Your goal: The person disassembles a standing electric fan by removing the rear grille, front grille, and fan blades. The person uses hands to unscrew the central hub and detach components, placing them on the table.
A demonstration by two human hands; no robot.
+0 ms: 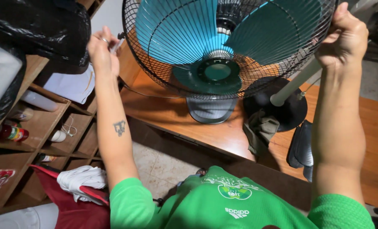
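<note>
Green sleeves (223, 203) fill the bottom of the view, and both forearms rise from them to the fan (223, 46). It lies tilted across the far left part of the wooden table (223, 135), its wire grille (163, 80) facing the camera, blue blades behind, white pole (295, 82) running to a dark round base (282, 106). It looks light but awkward; the thin wire would likely bend, so the rim is the sound hold. The right hand (345, 38) is closed over the rim's upper right. The left hand (100, 51) pinches a small slim tool (116, 44) at the left rim, wrist raised.
</note>
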